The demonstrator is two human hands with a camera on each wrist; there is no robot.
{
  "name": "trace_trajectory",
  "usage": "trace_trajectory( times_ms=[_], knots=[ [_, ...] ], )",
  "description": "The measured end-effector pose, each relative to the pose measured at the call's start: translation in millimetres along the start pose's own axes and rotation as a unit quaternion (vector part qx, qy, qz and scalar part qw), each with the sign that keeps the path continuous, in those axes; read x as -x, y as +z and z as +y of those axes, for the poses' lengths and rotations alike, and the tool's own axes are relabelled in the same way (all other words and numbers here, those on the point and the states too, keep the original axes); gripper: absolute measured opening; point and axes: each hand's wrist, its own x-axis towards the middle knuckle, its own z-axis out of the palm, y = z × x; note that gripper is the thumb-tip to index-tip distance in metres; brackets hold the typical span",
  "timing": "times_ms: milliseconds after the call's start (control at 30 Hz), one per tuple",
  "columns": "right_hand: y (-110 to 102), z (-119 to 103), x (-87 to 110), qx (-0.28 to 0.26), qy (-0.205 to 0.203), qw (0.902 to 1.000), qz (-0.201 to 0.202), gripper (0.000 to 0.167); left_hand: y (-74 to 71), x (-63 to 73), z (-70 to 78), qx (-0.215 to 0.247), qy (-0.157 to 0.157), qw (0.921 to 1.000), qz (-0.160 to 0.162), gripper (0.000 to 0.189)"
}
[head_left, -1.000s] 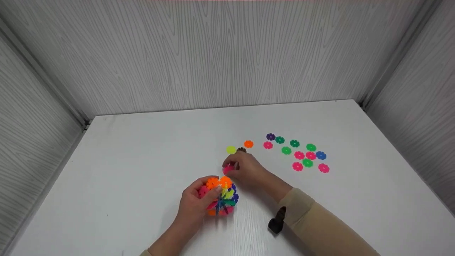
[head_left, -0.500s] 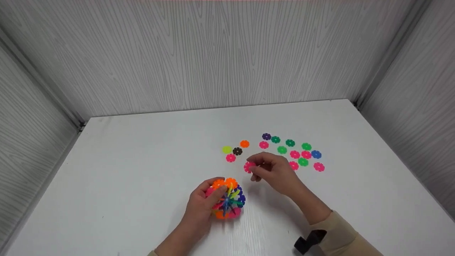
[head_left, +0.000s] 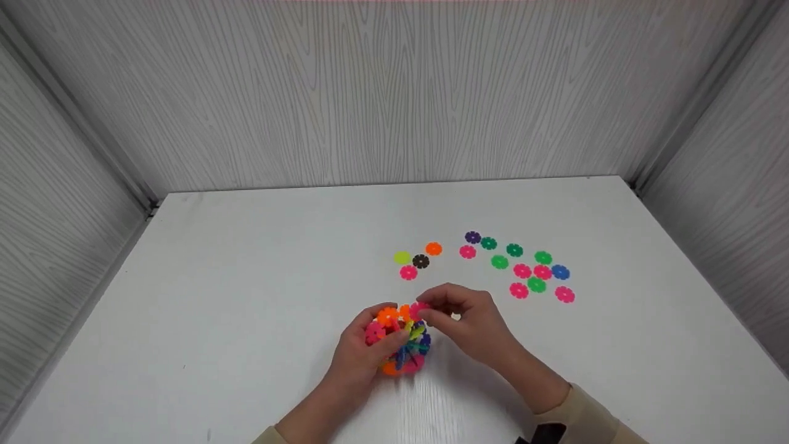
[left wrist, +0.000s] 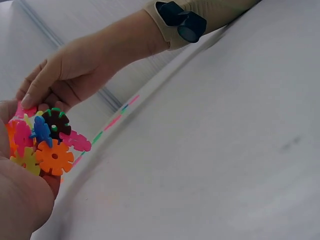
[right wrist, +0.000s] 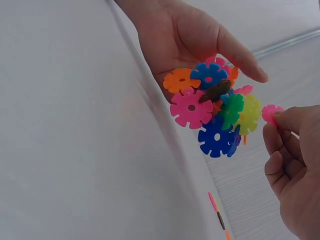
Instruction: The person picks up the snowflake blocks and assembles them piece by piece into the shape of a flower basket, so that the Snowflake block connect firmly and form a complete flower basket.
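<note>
While the left hand (head_left: 362,350) is gripping a multicoloured disc cluster (right wrist: 232,110) with its fingers, the right hand (head_left: 473,320) is pinching 1 pink disc (right wrist: 270,113) beside it.

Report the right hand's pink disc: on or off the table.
Off: in the right wrist view, the right hand pinches the pink disc clear of the table.
</note>
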Motion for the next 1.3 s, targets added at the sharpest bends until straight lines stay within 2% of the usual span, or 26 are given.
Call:
trace_trajectory(
  times_ms=[200, 367, 600, 733, 800, 900, 1000, 1067, 1167, 1300],
  knots=[
    [5, 1, 1.6, 0.035, -0.002, 0.9994, -0.001, 0.015, -0.9, -0.6, -2.8, -0.033, 0.028, 0.9989, 0.018, 0.066],
    [8, 1, 3.6, 0.038, -0.006, 0.9993, 0.002, 0.013, 0.9, -0.4, -4.2, -0.05, 0.053, 0.9967, 0.036, 0.061],
    [10, 2, 4.7, 0.026, -0.004, 0.9996, -0.001, 0.014, 2.2, 1.5, -1.6, -0.05, 0.054, 0.9966, 0.037, 0.06],
    [5, 5, 2.1, 0.034, -0.019, 0.9992, -0.011, 0.018, 0.9, 0.6, -1.3, -0.055, 0.05, 0.9962, 0.045, 0.061],
    [-5, 8, -1.0, 0.045, -0.024, 0.9987, -0.004, 0.021, -0.4, -0.6, -1.6, -0.055, 0.048, 0.9958, 0.056, 0.061],
    [-32, 19, -6.8, 0.065, -0.008, 0.9974, 0.029, 0.021, -1.8, -2.9, -2.5, -0.047, 0.044, 0.9955, 0.069, 0.063],
    [-69, 39, -10.5, 0.077, 0.029, 0.9943, 0.068, 0.018, -3.2, -3.7, -3.6, -0.04, 0.036, 0.9957, 0.075, 0.066],
    [-94, 53, -9.2, 0.079, 0.064, 0.9917, 0.079, 0.018, -3.9, -3.9, -4.0, -0.037, 0.032, 0.9958, 0.077, 0.067],
    [-124, 69, -3.6, 0.091, 0.117, 0.9862, 0.074, 0.021, -4.1, -4.3, -3.6, -0.038, 0.024, 0.9955, 0.084, 0.068],
    [-148, 80, 4.2, 0.125, 0.177, 0.9751, 0.048, 0.024, -3.4, -4.6, -1.8, -0.04, 0.014, 0.9949, 0.092, 0.067]
  ],
)
